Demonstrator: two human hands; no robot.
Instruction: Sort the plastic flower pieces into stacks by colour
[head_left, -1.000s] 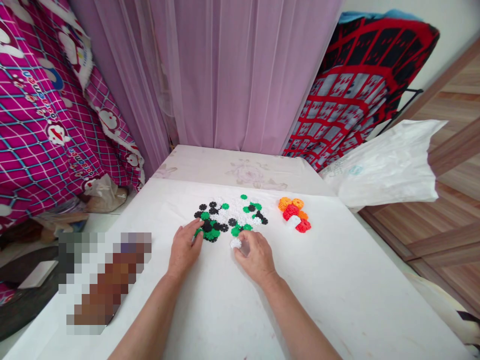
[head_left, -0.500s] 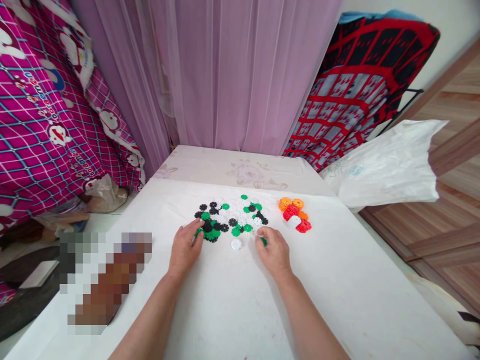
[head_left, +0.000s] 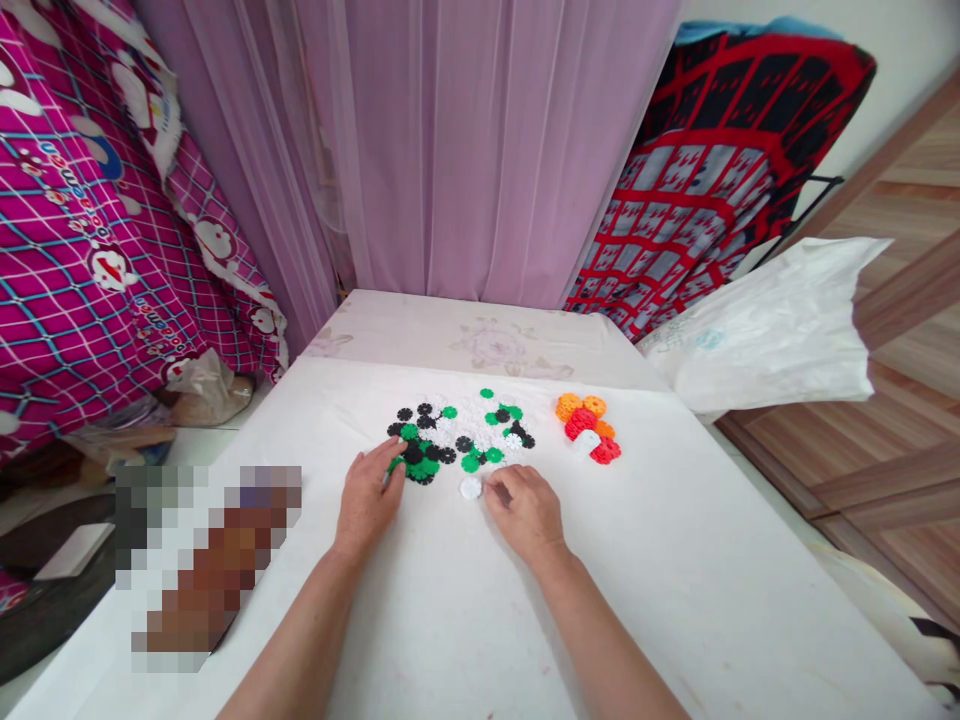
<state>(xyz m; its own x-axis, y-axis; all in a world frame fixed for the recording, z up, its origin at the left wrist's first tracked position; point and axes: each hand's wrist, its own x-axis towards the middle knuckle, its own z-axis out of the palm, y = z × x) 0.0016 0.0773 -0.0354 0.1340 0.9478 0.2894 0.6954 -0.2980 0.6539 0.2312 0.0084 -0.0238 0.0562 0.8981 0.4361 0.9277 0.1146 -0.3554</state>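
Observation:
Snowflake building discs with notched edges lie in a loose spread on the white-covered table. My left hand (head_left: 373, 497) rests at the left end of the spread, thumb and fingers apart, its fingertips touching a heap of green and black discs (head_left: 420, 464). My right hand (head_left: 529, 508) is curled, with thumb and forefinger drawn together just right of a lone white disc (head_left: 471, 488). Whatever those fingers hold, if anything, is hidden. Behind both hands lie white discs (head_left: 472, 415) mixed with green and black ones.
A separate cluster of orange and red discs (head_left: 581, 422), with one white piece on it, lies to the right. A white plastic bag (head_left: 772, 325) hangs over the table's right edge. Purple curtains (head_left: 465, 150) close off the far side. A pixelated patch (head_left: 225, 560) covers something at left.
My right hand has moved left, towards the lone white disc. The green disc seen by its fingers before is out of sight. My left hand has stayed at the green and black heap.

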